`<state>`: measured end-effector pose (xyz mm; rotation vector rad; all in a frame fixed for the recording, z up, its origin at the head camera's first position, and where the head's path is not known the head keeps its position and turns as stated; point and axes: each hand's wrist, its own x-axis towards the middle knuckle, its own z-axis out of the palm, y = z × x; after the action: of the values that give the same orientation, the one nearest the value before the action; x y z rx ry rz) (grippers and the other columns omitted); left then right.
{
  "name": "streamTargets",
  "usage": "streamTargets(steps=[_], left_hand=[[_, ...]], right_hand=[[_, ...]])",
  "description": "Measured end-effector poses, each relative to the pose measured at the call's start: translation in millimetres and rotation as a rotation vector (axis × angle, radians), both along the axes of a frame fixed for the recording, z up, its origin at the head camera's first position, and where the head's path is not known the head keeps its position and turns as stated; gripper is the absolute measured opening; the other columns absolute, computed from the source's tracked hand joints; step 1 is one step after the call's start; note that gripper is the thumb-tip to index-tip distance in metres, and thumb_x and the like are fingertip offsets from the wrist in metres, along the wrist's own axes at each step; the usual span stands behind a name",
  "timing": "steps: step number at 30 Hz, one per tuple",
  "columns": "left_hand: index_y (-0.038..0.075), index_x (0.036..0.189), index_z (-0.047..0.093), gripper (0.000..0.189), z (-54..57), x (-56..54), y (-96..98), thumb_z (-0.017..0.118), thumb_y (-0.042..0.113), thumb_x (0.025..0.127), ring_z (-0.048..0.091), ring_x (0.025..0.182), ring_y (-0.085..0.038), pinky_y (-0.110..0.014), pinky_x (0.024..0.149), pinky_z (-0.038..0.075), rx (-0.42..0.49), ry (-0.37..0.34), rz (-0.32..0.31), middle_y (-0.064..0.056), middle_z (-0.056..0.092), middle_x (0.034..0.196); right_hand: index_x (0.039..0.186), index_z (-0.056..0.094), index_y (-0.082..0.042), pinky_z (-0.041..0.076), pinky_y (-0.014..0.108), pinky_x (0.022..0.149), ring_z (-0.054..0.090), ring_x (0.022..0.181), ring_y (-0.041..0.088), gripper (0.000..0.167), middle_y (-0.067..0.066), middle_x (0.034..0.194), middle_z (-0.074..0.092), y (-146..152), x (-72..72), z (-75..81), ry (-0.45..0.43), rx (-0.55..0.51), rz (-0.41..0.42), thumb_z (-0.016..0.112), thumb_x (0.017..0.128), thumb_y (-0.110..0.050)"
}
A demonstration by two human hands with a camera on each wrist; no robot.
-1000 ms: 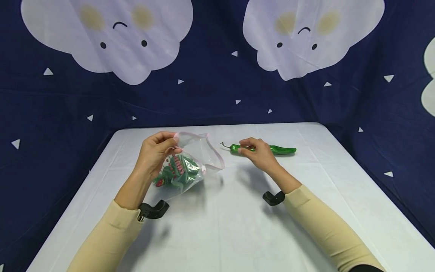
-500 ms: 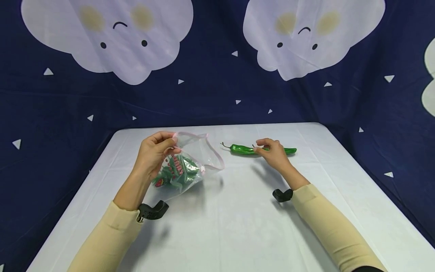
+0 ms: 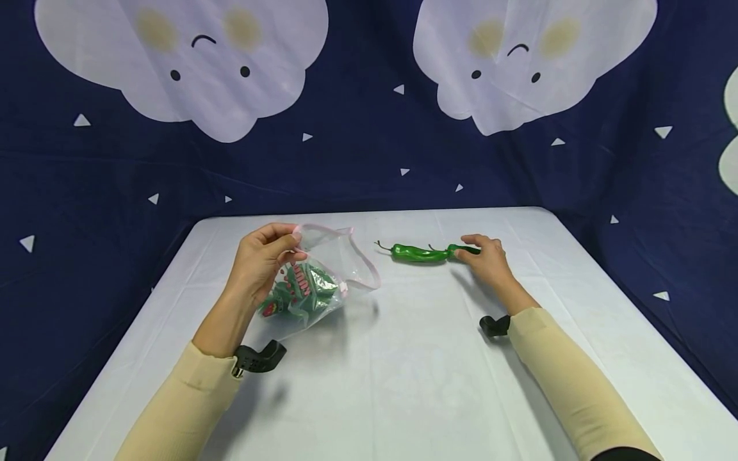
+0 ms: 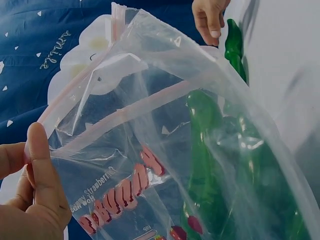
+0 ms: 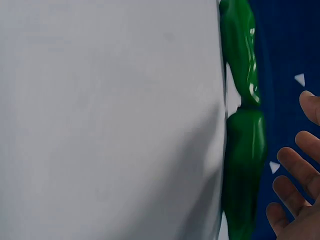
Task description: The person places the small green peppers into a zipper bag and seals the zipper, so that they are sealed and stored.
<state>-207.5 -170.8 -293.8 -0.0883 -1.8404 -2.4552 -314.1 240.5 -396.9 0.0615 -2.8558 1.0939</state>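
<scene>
My left hand (image 3: 262, 259) pinches the pink zip edge of a clear zip bag (image 3: 311, 310), holding it up with its mouth gaping. Through the printed film, green peppers (image 4: 205, 150) show inside. On the white table two long green peppers lie end to end. The left pepper (image 3: 418, 254) is in full sight in the head view. Over the right pepper (image 3: 454, 251) hovers my right hand (image 3: 487, 259), hiding its far end. In the right wrist view its fingers (image 5: 300, 167) are spread, apart from that pepper (image 5: 244, 170).
A white cloth covers the table (image 3: 375, 384). Behind it hangs a dark blue curtain (image 3: 357, 173) with clouds and small triangles. A black wrist camera (image 3: 262, 357) sits below each hand.
My right hand has moved rightward along the peppers, from over the left one to over the right one. The left hand and the bag have stayed still.
</scene>
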Motion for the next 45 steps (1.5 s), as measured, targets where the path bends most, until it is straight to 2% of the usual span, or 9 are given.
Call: streamTargets(steps=[9,14,18,25,32,39,45], left_hand=[[-0.001,0.099,0.060,0.011,-0.1,0.0,0.5,0.061,-0.001,0.088,0.062,0.062,-0.011,-0.018,0.063,0.060,-0.013,-0.011,0.004,0.002,0.060,0.081],[0.002,0.097,0.061,0.010,-0.5,0.1,-0.1,0.061,-0.001,0.088,0.062,0.062,-0.011,-0.018,0.063,0.060,-0.014,-0.011,0.005,0.001,0.060,0.082],[-0.002,0.101,0.059,0.013,-0.9,0.3,-0.2,0.061,0.000,0.088,0.062,0.062,-0.011,-0.019,0.063,0.060,-0.020,-0.009,0.005,0.002,0.059,0.082],[-0.002,0.101,0.058,0.013,-1.8,-0.4,0.5,0.061,0.000,0.088,0.062,0.062,-0.011,-0.019,0.064,0.060,-0.017,-0.007,0.007,0.001,0.059,0.082],[-0.001,0.100,0.059,0.012,-2.2,-0.5,0.8,0.061,-0.001,0.088,0.062,0.063,-0.011,-0.018,0.064,0.060,-0.020,-0.006,0.005,0.001,0.060,0.082],[-0.003,0.102,0.058,0.013,-1.4,-0.3,0.8,0.061,-0.001,0.089,0.062,0.063,-0.011,-0.018,0.064,0.060,-0.025,-0.006,0.007,0.001,0.059,0.082],[-0.001,0.099,0.059,0.012,-2.1,-0.5,1.0,0.062,0.000,0.088,0.062,0.062,-0.011,-0.019,0.063,0.060,-0.018,-0.004,0.005,0.000,0.059,0.082]], right_hand=[[0.139,0.045,-0.011,0.028,0.067,0.106,0.024,0.131,0.053,0.059,0.026,0.144,0.037,21.4,-6.0,-6.0,-0.039,0.049,-0.014,0.059,0.091,-0.042],[0.138,0.046,-0.009,0.027,0.064,0.106,0.026,0.131,0.051,0.058,0.026,0.144,0.038,28.8,-7.9,-8.8,-0.026,0.076,-0.020,0.060,0.091,-0.040],[0.137,0.047,-0.007,0.026,0.061,0.104,0.029,0.130,0.047,0.056,0.026,0.143,0.040,35.9,-9.3,-10.8,-0.011,0.099,-0.023,0.060,0.091,-0.037],[0.136,0.048,-0.006,0.027,0.062,0.103,0.030,0.128,0.049,0.055,0.027,0.142,0.041,46.9,-10.7,-11.9,-0.026,0.111,-0.044,0.060,0.091,-0.036],[0.136,0.046,-0.005,0.027,0.064,0.104,0.031,0.129,0.050,0.055,0.027,0.142,0.041,54.6,-12.1,-12.5,-0.072,0.138,-0.032,0.059,0.092,-0.035],[0.136,0.045,-0.003,0.021,0.068,0.108,0.033,0.132,0.048,0.056,0.028,0.142,0.040,62.0,-12.9,-14.2,-0.105,0.161,-0.011,0.058,0.092,-0.035],[0.135,0.046,-0.003,0.022,0.067,0.107,0.036,0.129,0.049,0.056,0.028,0.139,0.043,65.4,-11.6,-15.8,-0.126,0.165,-0.013,0.059,0.091,-0.036]])
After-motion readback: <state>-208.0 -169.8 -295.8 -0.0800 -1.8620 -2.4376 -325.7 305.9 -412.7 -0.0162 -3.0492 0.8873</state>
